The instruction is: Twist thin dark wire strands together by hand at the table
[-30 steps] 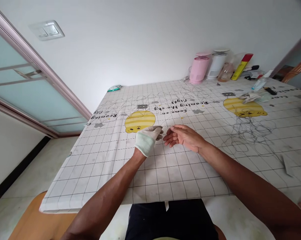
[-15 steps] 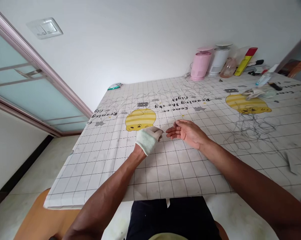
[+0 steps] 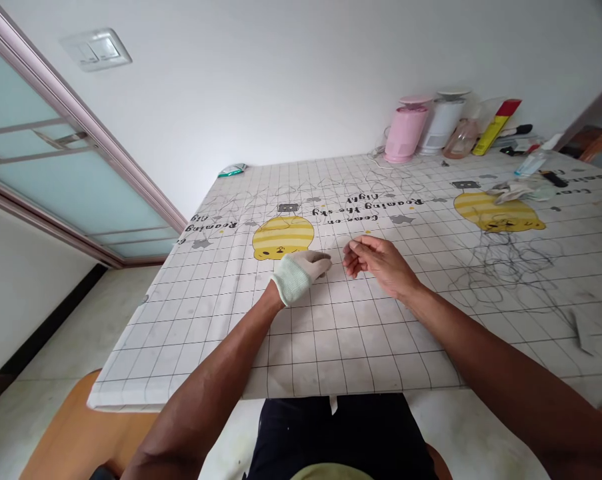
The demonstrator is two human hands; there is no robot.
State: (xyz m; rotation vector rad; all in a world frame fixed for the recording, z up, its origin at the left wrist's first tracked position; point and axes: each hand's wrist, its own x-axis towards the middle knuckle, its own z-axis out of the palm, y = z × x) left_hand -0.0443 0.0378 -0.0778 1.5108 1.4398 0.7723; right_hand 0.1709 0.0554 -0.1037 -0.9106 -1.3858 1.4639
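Note:
My left hand (image 3: 303,272) wears a pale, mint-cuffed work glove and sits low over the checkered tablecloth (image 3: 331,333), beside a printed yellow striped bear. Its fingers are pressed together and point right; anything between them is too small to make out. My bare right hand (image 3: 378,263) faces it across a small gap, thumb drawn to the curled fingers. Whatever this pinch holds, if anything, does not show. To the right lies a loose tangle of dark thread (image 3: 511,263).
Along the wall stand a pink cylinder-shaped device (image 3: 407,132), a white one (image 3: 441,125), a pinkish bottle (image 3: 462,139) and a yellow-red box (image 3: 497,128). A clear spray bottle (image 3: 537,159) lies near a crumpled glove (image 3: 523,189). A green-white packet (image 3: 233,171) rests at the far left corner.
My right hand has shifted slightly right, and its spread fingers have curled in toward the thumb. The left hand's fingers reach a little further right. The view has moved slightly.

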